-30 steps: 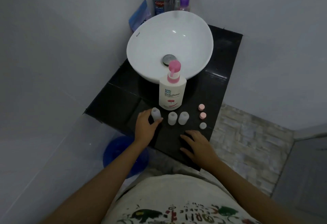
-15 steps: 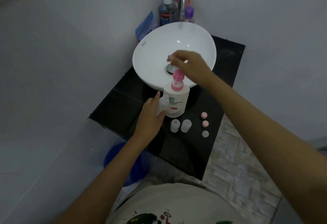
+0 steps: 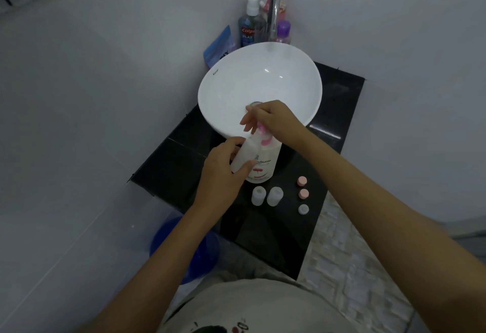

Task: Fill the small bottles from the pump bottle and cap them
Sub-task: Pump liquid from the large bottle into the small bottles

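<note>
While right hand (image 3: 273, 119) presses pump bottle (image 3: 259, 160) — left hand (image 3: 223, 172) grips small bottle (image 3: 240, 157).

Black glossy surface (image 3: 339, 111) carries white basin (image 3: 236, 74). Pump bottle (image 3: 263, 164) stands just in front of basin. Two open small bottles (image 3: 266, 196) side by side in front of pump bottle; three caps (image 3: 303, 194), two pink, one white, in a row right of them.
</note>
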`<state>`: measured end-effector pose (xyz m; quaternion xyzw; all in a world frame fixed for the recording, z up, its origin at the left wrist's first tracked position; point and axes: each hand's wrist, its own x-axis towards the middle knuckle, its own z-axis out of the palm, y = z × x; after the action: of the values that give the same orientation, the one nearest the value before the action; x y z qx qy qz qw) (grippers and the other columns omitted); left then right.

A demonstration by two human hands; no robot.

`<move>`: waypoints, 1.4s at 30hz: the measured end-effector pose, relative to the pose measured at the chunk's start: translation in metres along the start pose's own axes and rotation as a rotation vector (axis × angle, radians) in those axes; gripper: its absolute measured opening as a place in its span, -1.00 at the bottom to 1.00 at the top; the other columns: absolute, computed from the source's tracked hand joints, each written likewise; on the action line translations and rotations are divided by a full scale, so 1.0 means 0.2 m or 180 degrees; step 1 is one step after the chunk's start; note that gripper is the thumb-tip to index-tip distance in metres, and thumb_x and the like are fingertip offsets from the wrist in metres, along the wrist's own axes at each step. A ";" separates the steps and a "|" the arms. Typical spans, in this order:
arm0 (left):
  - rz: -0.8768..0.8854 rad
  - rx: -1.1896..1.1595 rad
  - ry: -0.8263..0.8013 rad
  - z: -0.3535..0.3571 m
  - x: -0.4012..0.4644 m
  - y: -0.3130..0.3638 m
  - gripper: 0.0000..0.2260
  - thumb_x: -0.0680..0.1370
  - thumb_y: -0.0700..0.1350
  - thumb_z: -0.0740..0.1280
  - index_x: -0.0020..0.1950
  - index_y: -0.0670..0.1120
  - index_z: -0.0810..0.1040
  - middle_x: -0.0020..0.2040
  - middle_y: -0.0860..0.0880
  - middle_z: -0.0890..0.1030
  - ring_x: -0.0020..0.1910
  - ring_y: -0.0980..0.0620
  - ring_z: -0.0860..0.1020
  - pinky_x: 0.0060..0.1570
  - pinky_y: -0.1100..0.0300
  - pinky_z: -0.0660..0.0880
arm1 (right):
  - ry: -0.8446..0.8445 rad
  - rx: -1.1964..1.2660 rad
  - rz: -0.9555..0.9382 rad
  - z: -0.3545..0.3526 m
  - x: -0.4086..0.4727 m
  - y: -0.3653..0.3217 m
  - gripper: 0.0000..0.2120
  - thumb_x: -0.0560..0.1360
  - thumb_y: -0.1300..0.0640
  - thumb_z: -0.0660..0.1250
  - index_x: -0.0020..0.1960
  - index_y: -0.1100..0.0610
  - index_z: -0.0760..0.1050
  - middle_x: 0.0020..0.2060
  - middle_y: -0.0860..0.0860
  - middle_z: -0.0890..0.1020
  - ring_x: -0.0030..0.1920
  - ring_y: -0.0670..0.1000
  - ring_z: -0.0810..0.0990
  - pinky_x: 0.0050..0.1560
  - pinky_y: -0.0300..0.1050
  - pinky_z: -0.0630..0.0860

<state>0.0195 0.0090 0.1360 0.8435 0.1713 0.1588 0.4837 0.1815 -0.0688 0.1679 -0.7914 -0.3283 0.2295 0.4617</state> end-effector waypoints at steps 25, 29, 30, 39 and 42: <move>-0.0196 -0.0516 0.0011 0.01 0.03 0.05 -0.66 0.54 -0.03 0.34 0.31 -0.02 0.52 -0.08 0.06 0.51 -0.12 0.28 0.50 -0.18 0.51 0.42 | -0.0310 0.0574 0.0249 0.01 0.01 0.05 -0.61 0.64 0.04 0.05 -0.05 0.12 0.64 -0.03 0.02 0.69 -0.05 -0.03 0.57 -0.07 -0.27 0.44; -0.0188 -0.0486 0.0010 0.00 0.03 0.01 -0.63 0.52 -0.03 0.36 0.33 -0.02 0.51 -0.06 0.02 0.52 -0.10 0.21 0.50 -0.14 0.48 0.42 | -0.0554 0.0586 0.0324 -0.02 0.01 0.03 -0.64 0.63 0.07 0.07 0.03 0.15 0.63 0.06 0.02 0.67 0.01 -0.02 0.60 0.02 -0.21 0.46; -0.0172 -0.0504 0.0034 0.00 0.03 0.01 -0.62 0.52 -0.04 0.36 0.33 -0.01 0.50 -0.05 0.01 0.51 -0.09 0.21 0.51 -0.13 0.47 0.42 | -0.0601 0.0517 0.0275 -0.04 0.01 0.02 -0.66 0.62 0.09 0.09 0.05 0.15 0.63 0.07 0.02 0.66 0.03 -0.01 0.61 0.07 -0.18 0.47; -0.0139 -0.0523 0.0105 0.01 0.03 -0.04 -0.59 0.51 -0.01 0.36 0.36 0.01 0.48 0.02 -0.07 0.52 -0.03 0.14 0.52 -0.07 0.37 0.46 | -0.0192 0.0510 0.0155 0.02 0.04 0.06 -0.62 0.64 0.13 0.05 0.01 0.24 0.62 -0.19 0.07 0.67 -0.20 -0.07 0.55 -0.17 -0.39 0.45; -0.0167 -0.0498 0.0128 0.00 0.04 -0.06 -0.60 0.51 -0.04 0.37 0.35 0.02 0.48 0.03 -0.07 0.52 -0.03 0.17 0.51 -0.07 0.43 0.45 | -0.0105 0.0520 0.0246 0.06 0.03 0.07 -0.62 0.64 0.13 0.05 0.01 0.26 0.62 -0.21 0.07 0.65 -0.20 -0.03 0.53 -0.16 -0.27 0.43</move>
<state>0.0243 0.0178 0.1260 0.7950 0.1900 0.1758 0.5486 0.1818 -0.0614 0.1498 -0.7593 -0.2852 0.2861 0.5101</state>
